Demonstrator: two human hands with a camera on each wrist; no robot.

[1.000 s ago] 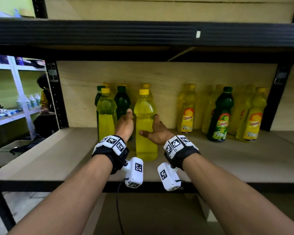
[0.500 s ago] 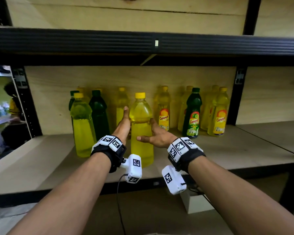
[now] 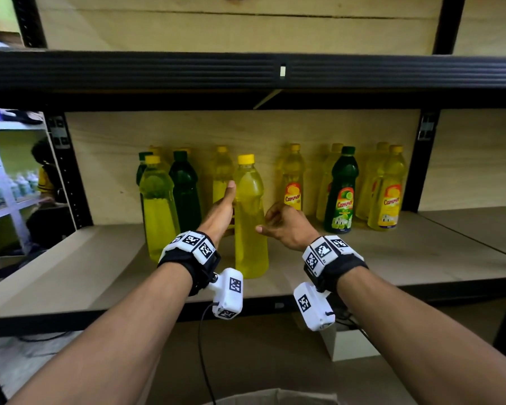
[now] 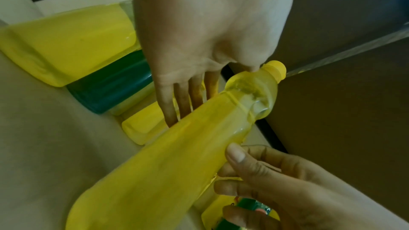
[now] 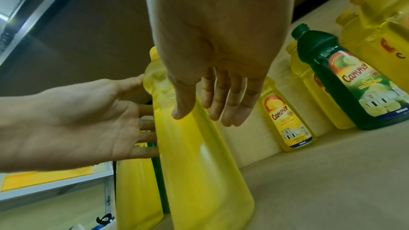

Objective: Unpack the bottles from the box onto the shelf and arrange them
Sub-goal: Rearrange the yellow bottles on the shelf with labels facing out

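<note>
An unlabelled yellow bottle stands upright near the front of the wooden shelf. My left hand lies flat against its left side, fingers straight and reaching behind it, thumb up by the neck. My right hand hovers at its right side. The thumb touches the front, and the fingers hang loose beside the bottle without gripping it.
Yellow and dark green bottles stand to the left, labelled ones to the right along the back. A cardboard box edge shows below me. A small white box sits under the shelf.
My right hand has eased back off the bottle's right side and its fingers have loosened. The left hand stays flat against the bottle, which has not moved. My view shifted sideways.
</note>
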